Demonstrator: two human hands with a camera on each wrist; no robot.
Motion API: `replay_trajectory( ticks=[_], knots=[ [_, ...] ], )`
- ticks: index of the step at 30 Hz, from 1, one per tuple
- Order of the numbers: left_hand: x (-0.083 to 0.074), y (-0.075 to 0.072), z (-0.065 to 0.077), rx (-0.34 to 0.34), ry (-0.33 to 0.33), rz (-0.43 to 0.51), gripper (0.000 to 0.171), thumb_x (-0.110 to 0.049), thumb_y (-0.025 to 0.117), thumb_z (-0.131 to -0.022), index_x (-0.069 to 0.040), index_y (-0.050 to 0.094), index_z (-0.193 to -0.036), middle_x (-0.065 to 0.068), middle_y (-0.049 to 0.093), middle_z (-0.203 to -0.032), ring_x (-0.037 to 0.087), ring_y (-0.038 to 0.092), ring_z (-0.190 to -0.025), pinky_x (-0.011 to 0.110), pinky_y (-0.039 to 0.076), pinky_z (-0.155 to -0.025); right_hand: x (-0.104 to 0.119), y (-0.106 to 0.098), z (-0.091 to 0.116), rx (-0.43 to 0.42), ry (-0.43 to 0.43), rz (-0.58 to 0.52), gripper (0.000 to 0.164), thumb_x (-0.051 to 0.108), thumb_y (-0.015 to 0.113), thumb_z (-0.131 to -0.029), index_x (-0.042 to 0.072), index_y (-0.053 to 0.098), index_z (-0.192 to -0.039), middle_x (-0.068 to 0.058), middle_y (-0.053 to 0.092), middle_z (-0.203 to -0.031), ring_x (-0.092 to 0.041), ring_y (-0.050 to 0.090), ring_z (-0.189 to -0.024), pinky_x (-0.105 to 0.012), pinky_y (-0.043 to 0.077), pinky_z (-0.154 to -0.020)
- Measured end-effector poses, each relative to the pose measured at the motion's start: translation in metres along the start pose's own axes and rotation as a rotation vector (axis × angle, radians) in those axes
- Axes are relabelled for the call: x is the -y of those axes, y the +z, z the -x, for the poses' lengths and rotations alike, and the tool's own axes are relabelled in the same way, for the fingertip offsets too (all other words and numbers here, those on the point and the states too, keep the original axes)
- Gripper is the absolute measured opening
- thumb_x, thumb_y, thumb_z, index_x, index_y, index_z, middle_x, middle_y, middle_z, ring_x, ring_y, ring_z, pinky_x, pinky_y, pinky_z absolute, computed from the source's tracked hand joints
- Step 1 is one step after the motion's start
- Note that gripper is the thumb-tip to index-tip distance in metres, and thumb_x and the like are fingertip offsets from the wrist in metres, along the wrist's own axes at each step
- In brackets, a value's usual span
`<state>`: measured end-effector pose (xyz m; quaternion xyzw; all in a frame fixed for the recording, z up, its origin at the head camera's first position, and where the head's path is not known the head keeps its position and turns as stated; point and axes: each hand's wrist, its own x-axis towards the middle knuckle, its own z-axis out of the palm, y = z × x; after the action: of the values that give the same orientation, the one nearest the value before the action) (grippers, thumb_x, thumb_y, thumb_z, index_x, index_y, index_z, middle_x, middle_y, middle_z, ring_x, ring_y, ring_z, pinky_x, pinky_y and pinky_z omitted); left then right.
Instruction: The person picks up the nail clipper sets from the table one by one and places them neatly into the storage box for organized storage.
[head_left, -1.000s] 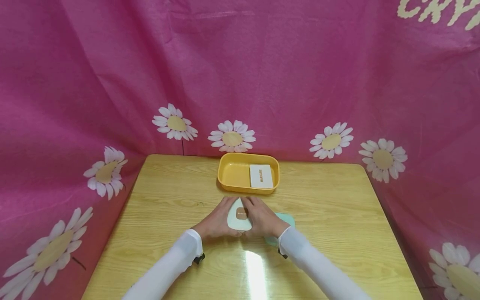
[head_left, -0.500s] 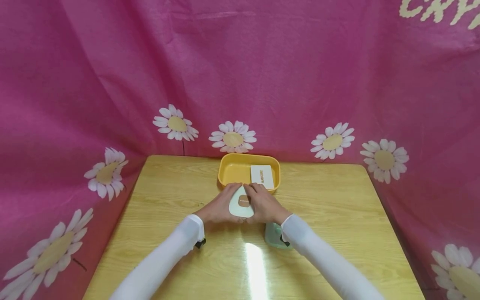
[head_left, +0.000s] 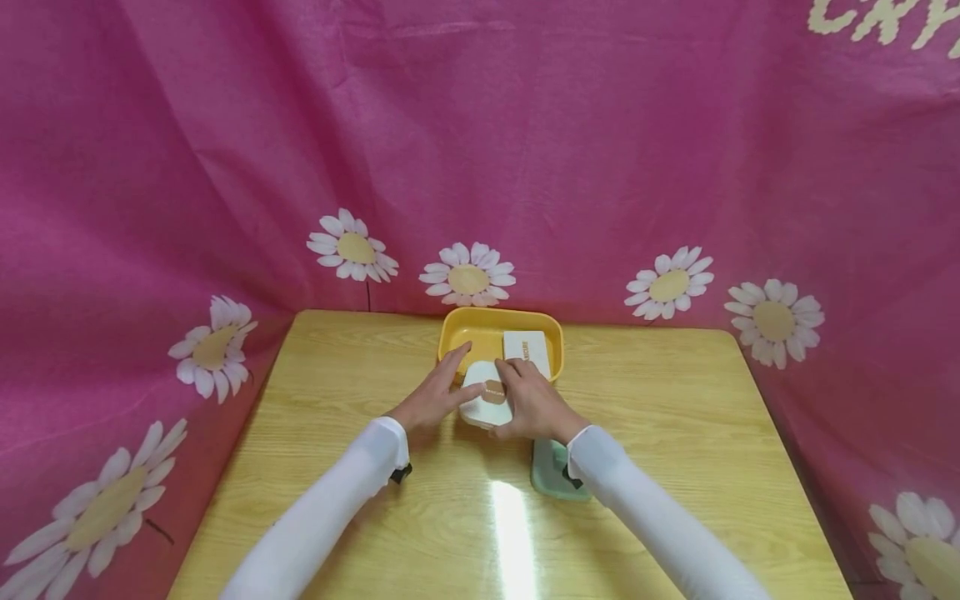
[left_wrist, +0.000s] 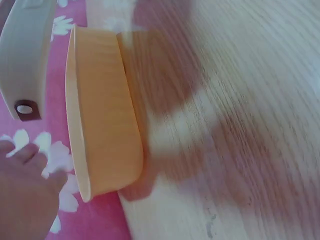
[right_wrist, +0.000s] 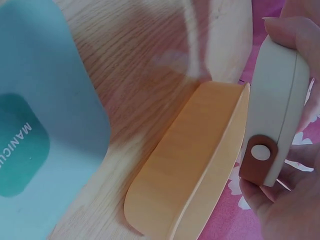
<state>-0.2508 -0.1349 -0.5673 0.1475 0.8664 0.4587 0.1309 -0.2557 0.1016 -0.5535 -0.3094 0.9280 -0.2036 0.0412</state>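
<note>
A white manicure case (head_left: 481,410) with a brown label is held tilted in front of the tray. Brown snap tabs show on the same case (right_wrist: 275,95) in both wrist views. My right hand (head_left: 536,404) grips its right side. My left hand (head_left: 433,400) has its fingers spread, the thumb lying against the case and the other fingers off it. The yellow tray (head_left: 444,332) stands just behind. Inside its right half lies a white box (head_left: 528,346) lettered in brown.
Beneath my right wrist, a teal case (head_left: 555,479) lies on the wooden table (head_left: 645,467); its lettered lid shows close up in the right wrist view. A pink curtain (head_left: 570,150) with daisies hangs behind the table and at both sides.
Both hands have carried the white case forward to the tray's near rim. My left fingers have come away from it and spread, while my right hand keeps its grip.
</note>
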Motion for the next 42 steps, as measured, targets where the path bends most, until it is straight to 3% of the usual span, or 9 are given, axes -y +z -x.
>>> replay_trajectory(
  ticks=[3,7,10,15,23,27,37,42],
  knots=[
    [0.004,0.0,-0.003,-0.078,-0.014,0.02,0.088,-0.07,0.044,-0.102,-0.027,0.009,-0.17,0.002,0.013,-0.176,0.027,0.013,-0.161,0.061,0.018,-0.127,-0.001,-0.001,-0.001,-0.005,0.012,0.0,0.123,0.046,0.1,-0.062,-0.001,0.039,-0.158,-0.02,0.05,-0.149,-0.037,0.049,-0.134,-0.048,0.045,-0.114],
    [0.015,0.003,-0.012,-0.193,-0.036,0.058,0.082,-0.062,0.04,-0.107,-0.019,0.009,-0.17,0.007,0.01,-0.176,0.028,0.011,-0.161,0.056,0.015,-0.129,-0.003,-0.002,0.0,-0.01,0.023,0.012,0.123,0.047,0.1,-0.061,0.0,0.04,-0.157,-0.019,0.051,-0.147,-0.036,0.05,-0.131,-0.048,0.045,-0.113],
    [0.024,0.005,-0.02,-0.282,-0.032,0.11,0.082,-0.047,0.053,-0.108,-0.016,0.009,-0.17,0.01,0.011,-0.175,0.03,0.015,-0.16,0.054,0.015,-0.129,-0.004,-0.002,0.001,-0.012,0.026,0.026,0.12,0.047,0.1,-0.061,0.001,0.041,-0.155,-0.018,0.053,-0.144,-0.036,0.051,-0.128,-0.047,0.046,-0.111],
    [0.035,0.009,-0.029,-0.368,-0.025,0.154,0.1,-0.021,0.077,-0.095,-0.014,0.01,-0.17,0.019,0.018,-0.172,0.036,0.023,-0.157,0.053,0.02,-0.128,-0.007,-0.001,0.004,-0.01,0.043,0.026,0.118,0.047,0.1,-0.061,0.0,0.043,-0.154,-0.018,0.053,-0.143,-0.036,0.051,-0.126,-0.048,0.049,-0.108],
    [0.048,0.016,-0.045,-0.37,-0.119,0.353,0.104,-0.008,0.076,-0.094,-0.01,0.004,-0.169,0.017,0.012,-0.175,0.034,0.016,-0.16,0.049,0.014,-0.13,-0.012,-0.003,0.002,-0.037,0.06,0.024,0.12,0.046,0.099,-0.063,-0.001,0.04,-0.156,-0.021,0.05,-0.147,-0.038,0.05,-0.131,-0.05,0.049,-0.108],
    [0.049,0.019,-0.049,-0.365,-0.125,0.415,0.105,-0.002,0.074,-0.093,-0.011,0.003,-0.17,0.015,0.009,-0.176,0.034,0.014,-0.16,0.048,0.014,-0.13,-0.014,-0.004,0.002,-0.042,0.077,0.019,0.121,0.046,0.098,-0.063,-0.002,0.04,-0.157,-0.022,0.048,-0.149,-0.039,0.048,-0.134,-0.051,0.048,-0.11],
    [0.054,0.021,-0.052,-0.333,-0.213,0.429,0.087,-0.009,0.057,-0.102,-0.018,0.005,-0.171,0.01,0.009,-0.176,0.03,0.011,-0.161,0.049,0.011,-0.13,-0.021,0.0,0.001,-0.013,0.142,-0.016,0.121,0.048,0.097,-0.067,-0.001,0.037,-0.159,-0.022,0.043,-0.156,-0.038,0.044,-0.14,-0.053,0.044,-0.115],
    [0.055,0.023,-0.051,-0.308,-0.232,0.429,0.086,-0.011,0.053,-0.102,-0.021,0.001,-0.171,0.008,0.006,-0.177,0.029,0.008,-0.162,0.049,0.009,-0.13,-0.027,0.001,0.0,-0.018,0.112,-0.048,0.124,0.045,0.098,-0.066,-0.002,0.034,-0.161,-0.024,0.04,-0.159,-0.04,0.041,-0.144,-0.054,0.04,-0.118]
  ],
)
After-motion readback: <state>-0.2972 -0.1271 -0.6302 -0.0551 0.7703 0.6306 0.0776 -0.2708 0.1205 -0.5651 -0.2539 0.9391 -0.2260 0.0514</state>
